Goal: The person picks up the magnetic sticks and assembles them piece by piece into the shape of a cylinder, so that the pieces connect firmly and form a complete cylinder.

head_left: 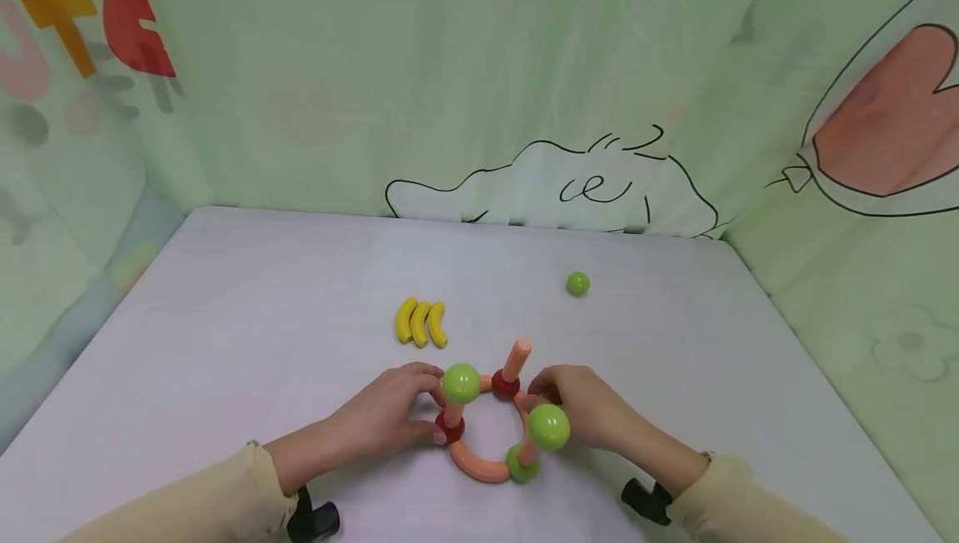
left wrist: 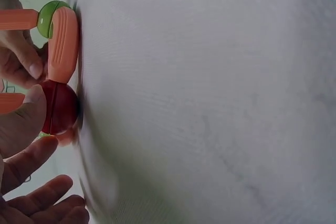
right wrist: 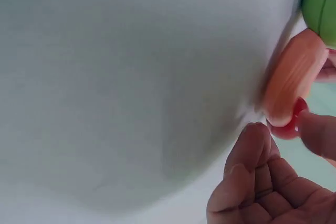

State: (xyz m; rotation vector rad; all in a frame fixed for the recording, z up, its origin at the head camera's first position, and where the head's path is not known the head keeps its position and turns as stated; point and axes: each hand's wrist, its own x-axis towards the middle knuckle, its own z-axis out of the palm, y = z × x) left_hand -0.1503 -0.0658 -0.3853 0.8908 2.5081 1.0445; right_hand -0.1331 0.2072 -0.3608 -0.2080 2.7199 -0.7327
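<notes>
A toy ring (head_left: 479, 464) of orange curved pieces joined by red and green balls lies on the white table (head_left: 262, 293). Orange posts rise from it; two carry green balls (head_left: 460, 382), one post (head_left: 517, 357) is bare. My left hand (head_left: 433, 406) pinches the near-left red ball (head_left: 450, 427), which the left wrist view shows under my thumb as the red ball (left wrist: 59, 107). My right hand (head_left: 536, 394) pinches the far red ball (head_left: 505, 386). In the right wrist view that red ball (right wrist: 287, 127) sits between fingertip and thumb beside an orange curve (right wrist: 294, 77).
Three yellow curved pieces (head_left: 420, 322) lie side by side beyond the ring to the left. A loose green ball (head_left: 578, 283) sits farther back right. Pale green printed curtains (head_left: 479, 68) close off the table at the back and both sides.
</notes>
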